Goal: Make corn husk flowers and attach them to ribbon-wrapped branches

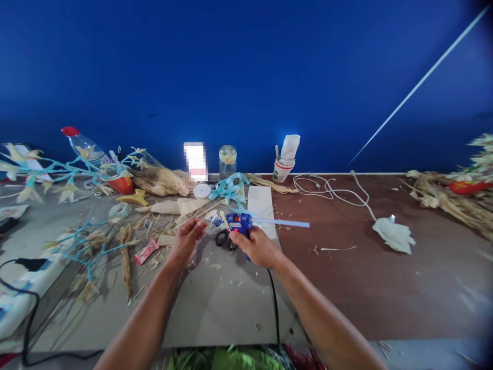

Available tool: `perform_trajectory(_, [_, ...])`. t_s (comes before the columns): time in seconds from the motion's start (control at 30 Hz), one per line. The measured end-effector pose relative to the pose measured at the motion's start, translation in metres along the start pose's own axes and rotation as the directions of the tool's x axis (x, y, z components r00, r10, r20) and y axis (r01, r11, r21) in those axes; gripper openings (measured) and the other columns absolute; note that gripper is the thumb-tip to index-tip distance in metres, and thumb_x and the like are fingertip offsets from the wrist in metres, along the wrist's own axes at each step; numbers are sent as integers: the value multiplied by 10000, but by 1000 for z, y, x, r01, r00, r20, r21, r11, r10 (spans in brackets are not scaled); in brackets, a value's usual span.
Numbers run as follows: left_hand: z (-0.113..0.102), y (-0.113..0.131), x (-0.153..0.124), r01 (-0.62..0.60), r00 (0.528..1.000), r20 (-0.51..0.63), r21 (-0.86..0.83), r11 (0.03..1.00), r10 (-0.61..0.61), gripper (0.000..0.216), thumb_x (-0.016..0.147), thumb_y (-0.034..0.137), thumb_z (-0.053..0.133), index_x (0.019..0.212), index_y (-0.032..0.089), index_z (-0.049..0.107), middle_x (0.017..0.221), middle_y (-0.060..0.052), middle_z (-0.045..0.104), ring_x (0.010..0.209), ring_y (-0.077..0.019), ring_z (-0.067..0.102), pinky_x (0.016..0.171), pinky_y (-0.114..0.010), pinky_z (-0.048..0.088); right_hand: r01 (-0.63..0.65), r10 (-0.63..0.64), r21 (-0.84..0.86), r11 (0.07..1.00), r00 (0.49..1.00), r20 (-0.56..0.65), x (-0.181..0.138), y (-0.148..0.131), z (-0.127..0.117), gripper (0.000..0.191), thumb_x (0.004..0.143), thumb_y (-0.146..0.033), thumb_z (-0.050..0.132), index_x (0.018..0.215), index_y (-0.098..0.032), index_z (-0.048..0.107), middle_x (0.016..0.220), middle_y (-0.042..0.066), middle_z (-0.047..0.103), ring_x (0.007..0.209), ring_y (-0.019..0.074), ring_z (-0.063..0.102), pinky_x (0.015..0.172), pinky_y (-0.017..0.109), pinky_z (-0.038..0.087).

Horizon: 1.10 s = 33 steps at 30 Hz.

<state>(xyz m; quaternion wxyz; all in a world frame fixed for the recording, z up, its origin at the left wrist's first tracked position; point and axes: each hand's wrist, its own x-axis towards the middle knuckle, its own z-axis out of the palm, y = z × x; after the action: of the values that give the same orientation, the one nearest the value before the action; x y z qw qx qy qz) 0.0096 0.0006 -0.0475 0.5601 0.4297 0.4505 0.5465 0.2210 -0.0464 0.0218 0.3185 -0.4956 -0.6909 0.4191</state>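
My right hand is wrapped round the handle of a blue hot glue gun, whose small red light is lit. A long translucent glue stick sticks out of its back end, to the right. The gun's nozzle points left, close to the fingertips of my left hand. Those fingers are pinched together; whatever is between them is too small or hidden to make out. Black-handled scissors lie on the table just under the gun, partly covered by it and my right hand.
Dried husks, blue-wrapped stems with pale flowers, light blue ribbon and a glass jar lie or stand leftward. A power strip is at left. The gun's black cord hangs toward me. A white cable lies right.
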Motion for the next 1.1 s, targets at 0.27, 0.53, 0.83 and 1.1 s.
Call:
perform_trajectory(0.27, [2, 5, -3, 14, 1000, -3, 21, 1000, -14, 287, 660, 426, 709, 667, 156, 609, 584, 21, 539, 506, -71, 409, 494, -203, 321, -22, 22, -14, 1000, 1000, -14, 0, 0, 0, 350, 848, -460, 422, 627, -189, 440, 477, -40, 415, 493, 99, 393, 489, 217, 295])
perform_trajectory(0.53, [2, 3, -2, 16, 1000, -13, 7, 1000, -15, 288, 651, 424, 716, 669, 156, 612, 585, 18, 543, 509, -71, 412, 492, -202, 326, -6, 6, -19, 1000, 1000, 1, -1, 1, -1, 361, 853, -475, 409, 669, -177, 496, 489, -41, 412, 511, 104, 392, 508, 217, 303])
perform_trajectory(0.83, [3, 4, -3, 16, 1000, -10, 20, 1000, -16, 296, 652, 431, 710, 667, 156, 602, 590, 24, 549, 499, -66, 400, 498, -204, 322, 17, -18, -26, 1000, 999, -34, -1, 2, 1, 347, 851, -456, 421, 647, -180, 469, 530, -35, 416, 534, 100, 377, 517, 214, 303])
perform_trajectory(1.1, [3, 4, -3, 37, 999, -21, 37, 999, -37, 310, 633, 442, 721, 664, 158, 603, 590, 18, 557, 504, -74, 417, 486, -207, 312, 23, -23, -11, 1000, 1000, -15, -2, -2, -1, 327, 845, -459, 432, 716, -171, 514, 612, -26, 451, 585, 103, 386, 550, 212, 332])
